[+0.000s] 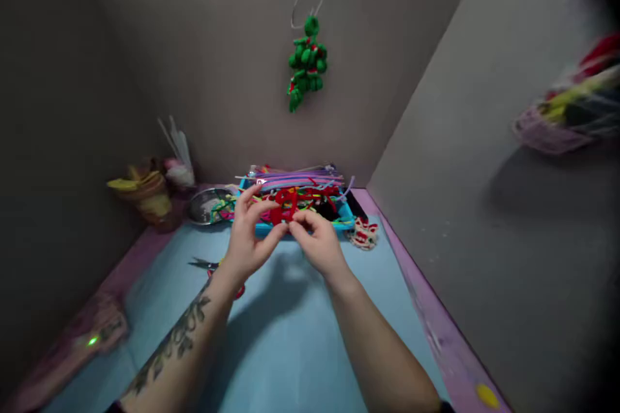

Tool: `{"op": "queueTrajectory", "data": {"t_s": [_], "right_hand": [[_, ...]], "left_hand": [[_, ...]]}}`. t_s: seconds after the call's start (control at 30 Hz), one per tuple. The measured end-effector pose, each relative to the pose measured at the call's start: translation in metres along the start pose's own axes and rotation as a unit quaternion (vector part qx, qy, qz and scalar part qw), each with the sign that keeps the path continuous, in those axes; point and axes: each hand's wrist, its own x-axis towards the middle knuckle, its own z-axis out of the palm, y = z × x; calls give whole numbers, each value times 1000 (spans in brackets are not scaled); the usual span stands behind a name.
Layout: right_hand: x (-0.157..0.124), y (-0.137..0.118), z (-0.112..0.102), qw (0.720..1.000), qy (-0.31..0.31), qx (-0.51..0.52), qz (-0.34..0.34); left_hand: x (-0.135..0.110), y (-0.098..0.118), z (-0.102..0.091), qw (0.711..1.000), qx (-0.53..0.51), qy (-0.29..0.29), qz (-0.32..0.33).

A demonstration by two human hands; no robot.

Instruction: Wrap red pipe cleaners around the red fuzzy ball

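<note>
Left hand (249,239): thumb and a finger gripping a red fuzzy piece (285,203) from the left, the forefinger lifted.
Right hand (317,242): thumb and forefinger pinching the same piece at its lower right, close to the left thumb.
Red fuzzy piece: between both hands, above the blue mat (290,355); its outline blurs into the coloured stems behind.
Blue tray (264,230): at the far side, heaped with those stems.
Scissors (204,264): on the mat, left, blades pointing left, handles partly hidden by the left forearm.
Metal bowl (196,208): far left, beside the tray.
Green ornament (307,61): hanging against the far wall.
</note>
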Motion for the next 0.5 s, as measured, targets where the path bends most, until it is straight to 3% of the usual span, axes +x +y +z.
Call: {"op": "queueTrajectory", "data": {"t_s": [0.13, 0.27, 0.5], "right_hand": [[-2, -5, -4, 996, 1, -77, -55], [-2, -5, -6, 990, 5, -101, -94], [-2, -1, -6, 996, 22, -72, -53]], "left_hand": [[2, -1, 4, 998, 47, -45, 13], [2, 0, 4, 997, 53, -48, 2], [1, -2, 8, 996, 18, -72, -46]]}}
